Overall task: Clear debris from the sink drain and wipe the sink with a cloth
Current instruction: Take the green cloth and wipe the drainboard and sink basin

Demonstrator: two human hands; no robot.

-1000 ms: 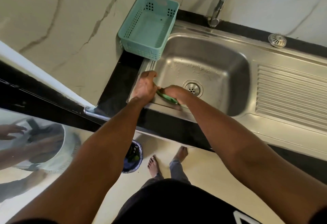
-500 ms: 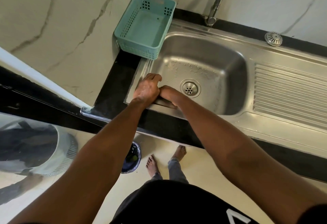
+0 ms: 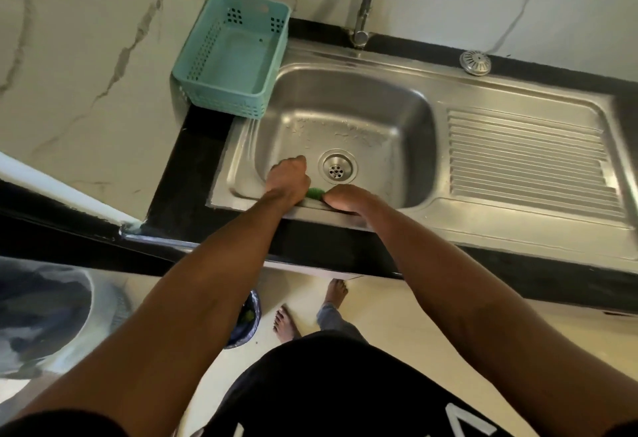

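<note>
Both hands reach into the sink [image 3: 407, 112] at its near wall, the left hand [image 3: 288, 178] fisted and the right hand [image 3: 347, 196] curled, the green cloth [image 3: 316, 192] bunched between them, the drain [image 3: 337, 168] just beyond.

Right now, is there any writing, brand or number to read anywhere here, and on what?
None can be read.
The white marks on the person's black shirt are cut off at the bottom edge and spell nothing.
The sink, teal basket and tap show no label.
</note>
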